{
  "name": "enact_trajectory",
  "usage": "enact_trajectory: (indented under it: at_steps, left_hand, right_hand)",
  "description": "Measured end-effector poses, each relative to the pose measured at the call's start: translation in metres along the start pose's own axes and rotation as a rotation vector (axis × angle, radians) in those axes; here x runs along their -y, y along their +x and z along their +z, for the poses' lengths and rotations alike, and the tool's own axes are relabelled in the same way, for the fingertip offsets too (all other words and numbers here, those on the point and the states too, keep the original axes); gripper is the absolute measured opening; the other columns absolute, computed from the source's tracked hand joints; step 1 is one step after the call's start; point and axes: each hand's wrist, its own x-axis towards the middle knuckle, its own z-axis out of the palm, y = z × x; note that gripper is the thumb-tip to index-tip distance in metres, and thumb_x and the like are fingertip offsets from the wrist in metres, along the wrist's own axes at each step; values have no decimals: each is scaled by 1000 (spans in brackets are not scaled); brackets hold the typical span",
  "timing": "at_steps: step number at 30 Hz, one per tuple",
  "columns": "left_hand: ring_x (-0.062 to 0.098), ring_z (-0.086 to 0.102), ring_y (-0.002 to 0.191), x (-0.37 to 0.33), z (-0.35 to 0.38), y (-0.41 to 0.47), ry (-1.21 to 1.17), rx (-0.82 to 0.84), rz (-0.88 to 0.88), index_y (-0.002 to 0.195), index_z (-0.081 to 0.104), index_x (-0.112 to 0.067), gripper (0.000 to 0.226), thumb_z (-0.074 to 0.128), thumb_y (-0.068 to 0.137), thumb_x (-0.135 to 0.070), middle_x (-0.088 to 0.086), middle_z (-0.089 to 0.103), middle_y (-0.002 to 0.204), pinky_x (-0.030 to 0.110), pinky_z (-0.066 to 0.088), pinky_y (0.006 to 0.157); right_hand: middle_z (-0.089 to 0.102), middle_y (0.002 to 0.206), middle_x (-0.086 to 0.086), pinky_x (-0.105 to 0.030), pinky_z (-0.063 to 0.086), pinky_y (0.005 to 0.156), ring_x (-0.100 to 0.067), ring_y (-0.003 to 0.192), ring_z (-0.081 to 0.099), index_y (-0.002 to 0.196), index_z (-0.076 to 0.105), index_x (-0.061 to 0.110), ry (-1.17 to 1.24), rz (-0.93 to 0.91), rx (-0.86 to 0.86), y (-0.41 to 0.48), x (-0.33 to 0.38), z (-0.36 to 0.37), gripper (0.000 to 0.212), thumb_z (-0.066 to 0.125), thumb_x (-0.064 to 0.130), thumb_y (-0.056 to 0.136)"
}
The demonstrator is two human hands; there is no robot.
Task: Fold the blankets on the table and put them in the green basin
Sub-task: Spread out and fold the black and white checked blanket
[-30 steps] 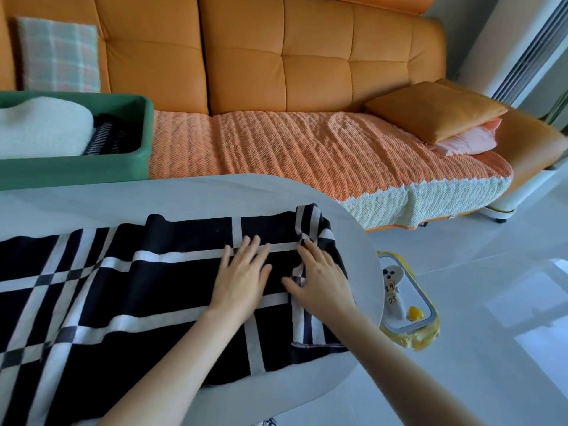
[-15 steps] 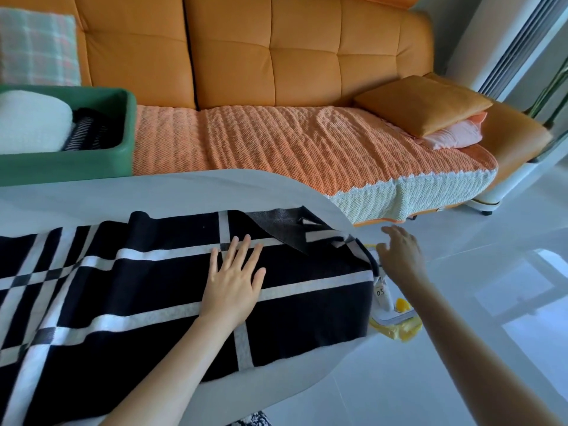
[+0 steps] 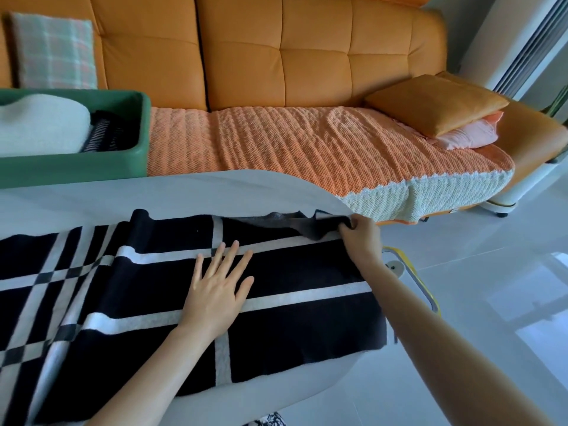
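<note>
A black blanket with white stripes [image 3: 147,299] lies spread across the white table [image 3: 196,192]. My left hand [image 3: 219,292] rests flat on its middle, fingers apart. At the table's far right edge my right hand [image 3: 361,235] pinches the blanket's far right corner, which is turned over and shows its grey underside. The green basin [image 3: 76,170] stands at the back left, holding a folded white blanket [image 3: 40,130] and a dark striped one [image 3: 107,136].
An orange sofa [image 3: 276,66] with a knitted cover [image 3: 307,149] runs behind the table, with cushions at its right end. A yellow-rimmed object [image 3: 421,281] lies on the tiled floor just right of the table. A plaid cushion [image 3: 52,50] leans behind the basin.
My right hand spread the folded right end out flat, swung off past the table edge, then came back and gripped the far right corner. My left hand stayed pressed on the blanket.
</note>
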Motion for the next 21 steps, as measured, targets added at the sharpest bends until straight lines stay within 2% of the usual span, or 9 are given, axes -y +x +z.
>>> enact_trajectory:
  at_steps: [2, 5, 10, 11, 12, 14, 17, 19, 21]
  left_hand:
    - [22, 22, 141, 10, -2, -7, 38, -3, -7, 146, 23, -28, 59, 5, 97, -53, 2, 25, 153, 48, 15, 113]
    - [23, 24, 140, 25, -5, -18, 57, -4, -5, 147, 25, -27, 58, 10, 97, -53, 2, 27, 152, 44, 8, 113]
    - [22, 23, 140, 45, -8, -30, 76, -8, 2, 147, 25, -27, 59, 8, 98, -54, 2, 26, 152, 43, 7, 112]
    - [22, 23, 140, 48, -8, -31, 83, -7, 4, 147, 25, -27, 59, 7, 98, -54, 2, 26, 152, 43, 7, 112]
    - [21, 22, 141, 49, -8, -32, 87, -7, 3, 147, 24, -28, 59, 7, 97, -54, 1, 26, 153, 42, 7, 112]
    - [20, 20, 141, 50, -8, -33, 81, -8, -6, 147, 23, -29, 58, 8, 97, -54, 0, 24, 153, 42, 6, 112]
    - [19, 19, 142, 48, -9, -33, 65, -7, -18, 147, 22, -30, 57, 9, 97, -54, -1, 23, 153, 41, 6, 113]
    - [19, 19, 142, 48, -8, -33, 62, -11, -19, 147, 23, -30, 56, 11, 97, -53, -1, 24, 153, 40, 5, 113]
    - [19, 19, 141, 48, -8, -33, 57, -19, -20, 147, 24, -29, 56, 13, 97, -53, 0, 25, 153, 41, 6, 113]
  right_hand:
    - [58, 74, -8, -30, 40, 60, -23, 71, 55, 81, 60, 6, 87, 103, -1, 11, 4, 1, 16, 60, 21, 86]
    - [65, 94, -7, -37, 51, 73, -22, 82, 61, 105, 62, 8, 52, 111, 69, 19, 8, 6, 28, 60, 29, 87]
    - [65, 100, -12, -13, 41, 47, -16, 61, 51, 116, 64, 6, 110, -49, 315, 28, 25, 18, 27, 47, 11, 95]
    - [63, 106, -12, -13, 42, 52, -18, 67, 53, 120, 62, 9, 61, -94, 349, 32, 27, 22, 28, 48, 13, 96]
    - [59, 114, -10, -16, 45, 65, -21, 82, 56, 125, 59, 13, 3, -137, 384, 36, 30, 26, 31, 48, 18, 97]
    - [52, 126, -6, -30, 35, 95, -25, 117, 42, 134, 50, 19, -133, -192, 488, 44, 34, 33, 41, 51, 33, 95]
    - [50, 125, -6, -33, 29, 98, -24, 123, 31, 123, 56, 17, -334, -239, 673, 54, 36, 41, 42, 62, 39, 88]
    - [57, 113, -6, -32, 34, 92, -24, 117, 39, 103, 63, 14, -370, -298, 678, 60, 37, 42, 27, 67, 33, 85]
    - [60, 95, -4, -33, 40, 83, -23, 99, 53, 90, 62, 15, -240, -353, 620, 59, 41, 33, 17, 69, 28, 83]
